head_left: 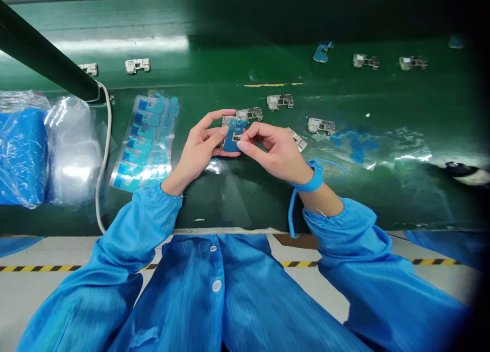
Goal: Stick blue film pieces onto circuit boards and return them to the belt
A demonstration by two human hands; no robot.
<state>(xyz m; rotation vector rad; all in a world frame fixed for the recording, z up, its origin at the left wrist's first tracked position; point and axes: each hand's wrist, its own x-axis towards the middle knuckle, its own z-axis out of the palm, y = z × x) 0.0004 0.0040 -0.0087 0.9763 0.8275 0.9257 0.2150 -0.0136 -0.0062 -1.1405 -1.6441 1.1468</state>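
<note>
Starting at nine o'clock, I see plastic-wrapped blue bundles (23, 155) lying on the green counter (237, 55), then a clear sheet of blue stickers (147, 142) just beside them. My left hand (199, 153) pinches the left edge of a small circuit board (232, 133), thumb under it and forefinger arched over the top. The board sits at the centre of my view, lifted off the counter, with a blue sticker across its face. My right hand (277, 153) is closed on the board's right side, fingertips pressing at the sticker's edge; a blue wrist strap (311, 179) with a coiled cord circles that wrist. More bare boards (320, 125) lie scattered toward two o'clock. To do this well, I'd judge the left hand should hold steady by the edges while the right smooths the sticker down flat, square to the board's outline.
</note>
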